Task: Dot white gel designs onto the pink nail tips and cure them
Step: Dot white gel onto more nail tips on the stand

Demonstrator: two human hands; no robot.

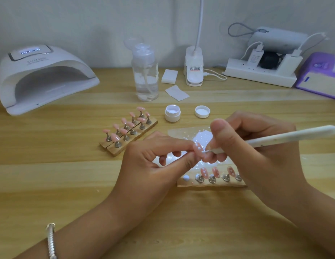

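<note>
My left hand (pixel 153 161) pinches a pink nail tip (pixel 198 150) that carries white dots. My right hand (pixel 256 152) holds a white dotting pen (pixel 286 137), and its fine point touches that tip from the right. Below the hands a wooden holder strip (pixel 209 183) carries three dotted pink tips (pixel 216 171) on metal stands. A second wooden holder (pixel 125 144) to the left bears several plain pink tips (pixel 125 126). An open white gel jar (pixel 172 114) and its lid (pixel 202 111) sit behind the hands. The white curing lamp (pixel 43 77) stands at the far left, display lit.
A clear pump bottle (pixel 145 75), white wipes (pixel 169 76), a desk lamp base (pixel 194 70) and a power strip with chargers (pixel 260 71) line the back. A purple box (pixel 320 75) is far right. A clear plastic sheet with gel smears (pixel 193 135) lies under the hands.
</note>
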